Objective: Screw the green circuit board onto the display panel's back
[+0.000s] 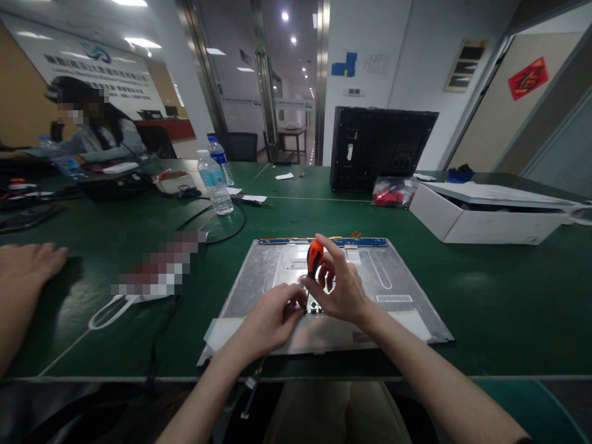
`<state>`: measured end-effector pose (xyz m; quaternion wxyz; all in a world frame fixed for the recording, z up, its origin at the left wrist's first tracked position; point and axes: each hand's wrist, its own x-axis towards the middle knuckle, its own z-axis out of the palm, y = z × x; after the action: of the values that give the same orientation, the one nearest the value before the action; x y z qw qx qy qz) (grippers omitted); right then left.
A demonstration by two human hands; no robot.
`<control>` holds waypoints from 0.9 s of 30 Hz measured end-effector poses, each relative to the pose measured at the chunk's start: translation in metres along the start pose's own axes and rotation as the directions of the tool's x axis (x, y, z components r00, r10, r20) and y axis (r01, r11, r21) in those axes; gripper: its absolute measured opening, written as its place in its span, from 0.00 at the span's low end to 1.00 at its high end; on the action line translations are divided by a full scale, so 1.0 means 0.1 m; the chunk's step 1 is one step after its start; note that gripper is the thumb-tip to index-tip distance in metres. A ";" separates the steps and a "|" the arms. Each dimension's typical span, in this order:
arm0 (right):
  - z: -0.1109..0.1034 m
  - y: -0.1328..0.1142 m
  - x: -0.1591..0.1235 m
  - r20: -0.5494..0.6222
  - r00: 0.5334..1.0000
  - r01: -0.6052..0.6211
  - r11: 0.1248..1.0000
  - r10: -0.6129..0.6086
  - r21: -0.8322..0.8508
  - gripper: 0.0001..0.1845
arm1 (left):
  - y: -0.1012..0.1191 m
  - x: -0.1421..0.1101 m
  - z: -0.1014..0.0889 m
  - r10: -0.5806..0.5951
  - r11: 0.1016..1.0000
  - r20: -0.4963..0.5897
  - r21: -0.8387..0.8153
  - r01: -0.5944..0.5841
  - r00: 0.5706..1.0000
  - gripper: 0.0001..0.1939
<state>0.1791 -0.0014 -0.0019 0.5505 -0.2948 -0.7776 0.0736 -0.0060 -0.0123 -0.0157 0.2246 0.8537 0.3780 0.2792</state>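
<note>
Gleaming metal panel [259, 280] beneath round-handled screwdriver [315, 256]

Office interior, as indicated by a large wall sign [32, 46] with a logo [96, 53] and lettering [92, 69], glass doors [235, 86] marked with a small blue emblem [308, 105] before a lit corridor [298, 58], dark chairs [238, 147], bright ceiling lights [143, 43], and a long green table [490, 296] at which a second person [102, 131] sits
</note>
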 end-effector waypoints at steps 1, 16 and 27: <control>0.00 -0.01 0.00 0.005 1.000 0.000 1.000 0.000 0.005 0.38 | 0.00 0.00 0.00 0.003 1.000 -0.002 0.001 -0.003 1.000 0.06; 0.01 -0.02 0.00 -0.021 1.000 0.010 1.000 -0.010 0.021 0.39 | 0.00 0.00 0.01 -0.008 1.000 0.008 -0.005 0.009 1.000 0.06; 0.02 0.03 0.00 0.004 1.000 0.004 1.000 -0.004 -0.014 0.39 | 0.04 0.01 -0.02 -0.015 1.000 0.009 0.004 0.015 1.000 0.04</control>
<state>0.1784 0.0015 -0.0045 0.5468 -0.2970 -0.7799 0.0678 -0.0047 -0.0142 -0.0116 0.2266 0.8525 0.3838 0.2729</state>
